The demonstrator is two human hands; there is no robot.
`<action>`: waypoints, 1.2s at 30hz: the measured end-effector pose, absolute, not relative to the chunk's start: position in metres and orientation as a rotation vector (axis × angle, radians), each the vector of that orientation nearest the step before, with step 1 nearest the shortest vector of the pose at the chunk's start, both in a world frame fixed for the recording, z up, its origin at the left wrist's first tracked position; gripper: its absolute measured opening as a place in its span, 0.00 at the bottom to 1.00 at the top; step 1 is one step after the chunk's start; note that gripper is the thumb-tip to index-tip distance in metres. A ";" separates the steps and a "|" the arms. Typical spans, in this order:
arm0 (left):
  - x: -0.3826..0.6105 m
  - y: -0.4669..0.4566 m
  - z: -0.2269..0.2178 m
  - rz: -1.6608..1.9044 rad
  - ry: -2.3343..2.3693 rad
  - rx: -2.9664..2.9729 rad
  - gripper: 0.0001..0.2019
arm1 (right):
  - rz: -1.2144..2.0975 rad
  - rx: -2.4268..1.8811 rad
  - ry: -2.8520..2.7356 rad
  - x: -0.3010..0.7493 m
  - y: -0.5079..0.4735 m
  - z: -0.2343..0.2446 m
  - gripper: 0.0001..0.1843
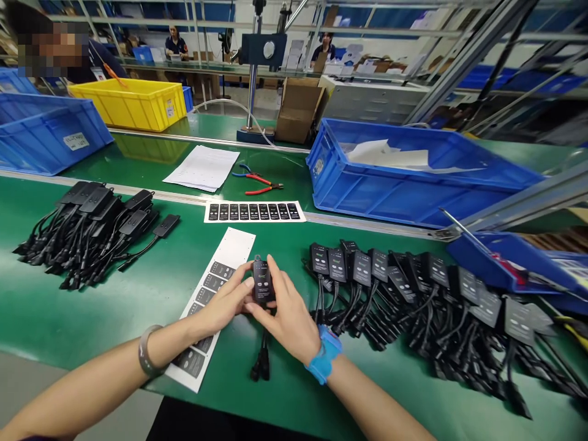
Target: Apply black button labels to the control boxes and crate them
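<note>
My left hand (223, 304) and my right hand (283, 311) together hold a small black box-shaped module (263, 280) with a label on its face, just above the green bench (151, 288). Its black cables (261, 361) hang down toward the bench's near edge. Fingers of both hands are closed round the module's sides. Under my left hand lies a white label sheet (215, 288) with dark stickers. A row of labelled modules (413, 275) with cables lies to the right. A pile of unlabelled black modules (92, 226) lies at the left.
A second strip of black labels (254, 211) lies beyond, near red-handled pliers (260, 182) and white papers (202, 168). Blue bins (404, 190) (41, 131), a yellow bin (135, 104), a press stand (254, 73) and a cardboard box (298, 110) stand further back. Other people work behind.
</note>
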State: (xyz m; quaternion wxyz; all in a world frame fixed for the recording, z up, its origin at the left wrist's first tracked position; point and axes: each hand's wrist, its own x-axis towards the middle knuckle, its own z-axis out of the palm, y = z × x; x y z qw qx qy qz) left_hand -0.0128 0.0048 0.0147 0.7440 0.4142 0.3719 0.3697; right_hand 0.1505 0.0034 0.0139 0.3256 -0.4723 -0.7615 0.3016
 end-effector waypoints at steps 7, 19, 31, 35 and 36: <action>-0.045 0.027 0.020 0.781 1.368 1.886 0.34 | -0.073 -1.687 -2.098 0.210 0.040 0.031 0.30; -0.049 0.037 -0.003 0.983 1.150 1.446 0.41 | 0.196 -1.372 -2.486 0.142 0.011 -0.002 0.43; -0.063 0.050 0.019 0.729 1.454 1.698 0.17 | 0.328 -1.271 -2.423 0.143 0.015 -0.001 0.25; -0.054 0.046 0.014 0.883 1.185 1.248 0.26 | 0.189 -1.265 -2.309 0.142 0.012 0.003 0.21; -0.052 0.044 0.014 0.888 1.124 1.151 0.29 | 0.176 -1.242 -2.263 0.142 0.012 0.004 0.17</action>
